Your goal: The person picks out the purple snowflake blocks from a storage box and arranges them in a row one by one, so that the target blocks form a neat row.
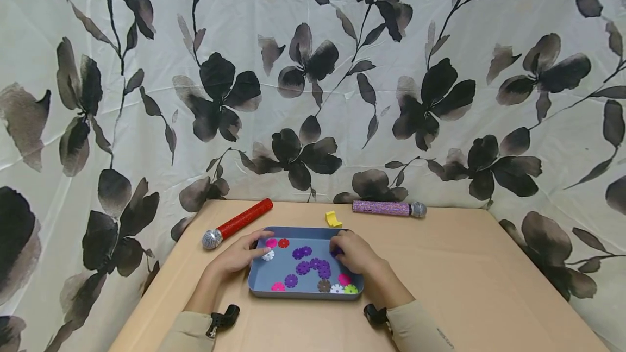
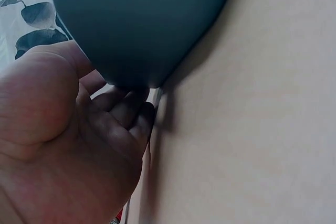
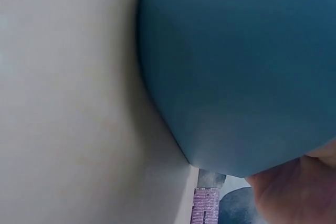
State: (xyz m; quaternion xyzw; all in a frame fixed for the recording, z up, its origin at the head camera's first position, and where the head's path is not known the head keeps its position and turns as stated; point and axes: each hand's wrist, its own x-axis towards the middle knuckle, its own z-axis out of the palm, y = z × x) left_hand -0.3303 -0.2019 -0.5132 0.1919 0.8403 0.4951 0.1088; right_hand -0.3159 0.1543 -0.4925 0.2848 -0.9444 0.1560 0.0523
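Note:
A blue-grey tray (image 1: 313,232) stands on the table, with small notched plastic discs in it. Several purple discs (image 1: 303,268) lie about its middle, some touching or overlapping. My left hand (image 1: 239,254) grips the tray's left side, thumb over the rim beside a white disc (image 1: 268,255) and fingers curled at the outer wall (image 2: 142,40). Over the tray's right side, my right hand (image 1: 356,251) pinches a dark purple disc (image 1: 337,251), mostly hidden by the fingers. Pink, brown, white and green discs (image 1: 350,289) lie along the near edge; red and pink ones (image 1: 271,243) sit far left.
A red glittery microphone (image 1: 244,219) lies behind the left hand. Toward the back edge is a purple glittery microphone (image 1: 381,208), with a small yellow curved piece (image 1: 333,219) left of it. A floral cloth (image 1: 313,113) hangs behind the wooden table (image 1: 464,270).

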